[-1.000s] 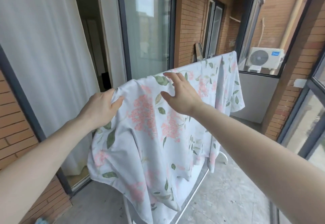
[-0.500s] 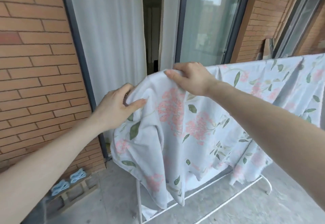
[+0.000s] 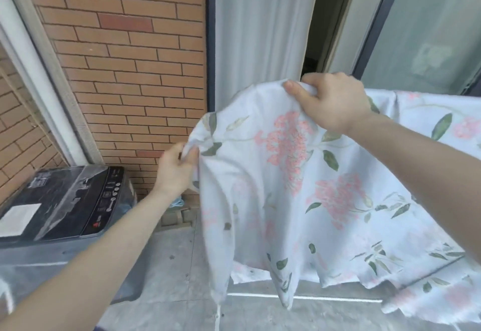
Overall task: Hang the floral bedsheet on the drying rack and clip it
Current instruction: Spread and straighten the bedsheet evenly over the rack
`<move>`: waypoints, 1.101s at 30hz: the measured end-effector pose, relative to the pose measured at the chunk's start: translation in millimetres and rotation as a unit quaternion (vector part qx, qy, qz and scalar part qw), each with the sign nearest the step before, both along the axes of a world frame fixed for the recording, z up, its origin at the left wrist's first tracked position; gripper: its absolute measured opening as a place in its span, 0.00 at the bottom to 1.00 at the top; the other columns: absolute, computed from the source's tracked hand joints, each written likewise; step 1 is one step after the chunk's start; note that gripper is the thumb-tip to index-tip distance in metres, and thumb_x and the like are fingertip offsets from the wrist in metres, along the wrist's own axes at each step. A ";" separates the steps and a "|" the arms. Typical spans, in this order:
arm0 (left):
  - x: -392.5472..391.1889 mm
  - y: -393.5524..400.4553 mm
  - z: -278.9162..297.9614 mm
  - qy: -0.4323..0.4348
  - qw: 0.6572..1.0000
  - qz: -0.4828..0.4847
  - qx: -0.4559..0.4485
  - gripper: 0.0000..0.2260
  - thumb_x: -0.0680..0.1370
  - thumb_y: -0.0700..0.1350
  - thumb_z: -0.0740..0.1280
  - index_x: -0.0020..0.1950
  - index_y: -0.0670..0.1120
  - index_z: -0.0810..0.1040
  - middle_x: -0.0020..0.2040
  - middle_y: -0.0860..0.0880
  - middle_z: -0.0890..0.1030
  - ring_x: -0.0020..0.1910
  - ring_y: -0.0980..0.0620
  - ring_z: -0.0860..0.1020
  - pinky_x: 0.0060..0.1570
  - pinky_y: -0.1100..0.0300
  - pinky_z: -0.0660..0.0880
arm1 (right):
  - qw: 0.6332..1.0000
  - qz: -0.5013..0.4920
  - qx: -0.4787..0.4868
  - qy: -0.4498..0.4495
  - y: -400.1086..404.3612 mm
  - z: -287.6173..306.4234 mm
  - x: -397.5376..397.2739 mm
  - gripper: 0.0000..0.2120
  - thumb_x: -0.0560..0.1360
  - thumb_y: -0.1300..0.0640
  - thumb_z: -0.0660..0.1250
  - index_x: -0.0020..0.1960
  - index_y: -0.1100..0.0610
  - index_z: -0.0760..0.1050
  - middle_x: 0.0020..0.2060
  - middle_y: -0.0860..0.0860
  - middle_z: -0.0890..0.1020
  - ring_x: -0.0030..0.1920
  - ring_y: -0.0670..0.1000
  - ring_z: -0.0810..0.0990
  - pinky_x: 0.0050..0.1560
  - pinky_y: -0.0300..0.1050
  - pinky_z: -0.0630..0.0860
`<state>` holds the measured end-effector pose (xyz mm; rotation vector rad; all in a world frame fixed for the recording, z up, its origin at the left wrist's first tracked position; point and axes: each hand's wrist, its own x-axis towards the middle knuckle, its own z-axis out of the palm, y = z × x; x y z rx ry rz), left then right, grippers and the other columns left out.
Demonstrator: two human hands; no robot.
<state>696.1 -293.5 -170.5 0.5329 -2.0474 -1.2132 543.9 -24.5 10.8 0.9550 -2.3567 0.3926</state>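
At the far left edge a white pipe (image 3: 39, 70) runs slantwise down a brick wall (image 3: 125, 65), which fills the upper left of the frame. Below it, at lower left, stands a dark top-loading washing machine (image 3: 65, 205) on a grey concrete floor (image 3: 166, 273); a white sticker sits on its lid, and a control strip with small buttons and a small red logo runs along its right side, though the print there is too small to read. Just right of the machine, low against the wall, a bit of light blue stuff (image 3: 178, 202) lies on some bricks, half hidden behind the forearm.

The left hand (image 3: 177, 169), a little blurred, pinches the sheet's left edge at mid frame. Behind it, at upper centre, a pale curtain (image 3: 260, 31) hangs beside a dark door gap, with a dark-framed glass door (image 3: 429, 23) at upper right.

The floral bedsheet (image 3: 299, 187), white with pink blossoms and green leaves, drapes from centre to the right edge, covering the bar it hangs over. The right hand (image 3: 333, 101) grasps a bunched fold at the sheet's top, fingers curled round the cloth. Below the hem, the white tubes of the drying rack (image 3: 302, 297) show near the floor.
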 end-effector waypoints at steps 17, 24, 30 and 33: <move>44.5 95.5 -18.8 -0.004 0.989 -0.059 -0.137 0.04 0.79 0.47 0.68 0.46 0.51 0.73 0.41 0.54 0.77 0.42 0.53 0.76 0.40 0.62 0.72 | 0.996 0.082 -0.021 0.032 7.4 -16.9 -2.9 0.24 0.81 0.33 0.53 0.58 0.49 0.79 0.51 0.50 0.82 0.55 0.58 0.78 0.59 0.54 0.67; 37.5 102.3 -121.1 -0.346 0.918 -0.181 0.064 0.06 0.78 0.52 0.71 0.49 0.50 0.79 0.51 0.55 0.81 0.50 0.56 0.80 0.46 0.62 0.73 | 0.987 0.114 -0.095 0.060 32.0 -38.0 14.0 0.24 0.82 0.41 0.62 0.73 0.50 0.72 0.67 0.47 0.77 0.68 0.53 0.73 0.77 0.61 0.57; 34.1 123.6 -216.0 -0.457 0.825 -0.135 0.305 0.23 0.75 0.53 0.76 0.63 0.44 0.70 0.53 0.48 0.75 0.52 0.51 0.78 0.44 0.57 0.81 | 0.986 0.116 -0.107 0.045 38.1 -44.1 21.6 0.23 0.81 0.44 0.64 0.74 0.49 0.72 0.71 0.47 0.74 0.73 0.51 0.69 0.79 0.59 0.54; 28.5 138.7 -236.3 -0.424 0.802 -0.083 0.413 0.42 0.66 0.56 0.81 0.72 0.42 0.66 0.61 0.45 0.75 0.58 0.49 0.77 0.43 0.57 0.79 | 0.972 0.165 -0.159 0.042 48.0 -55.6 22.8 0.21 0.81 0.53 0.66 0.73 0.54 0.74 0.73 0.50 0.72 0.75 0.50 0.68 0.78 0.57 0.59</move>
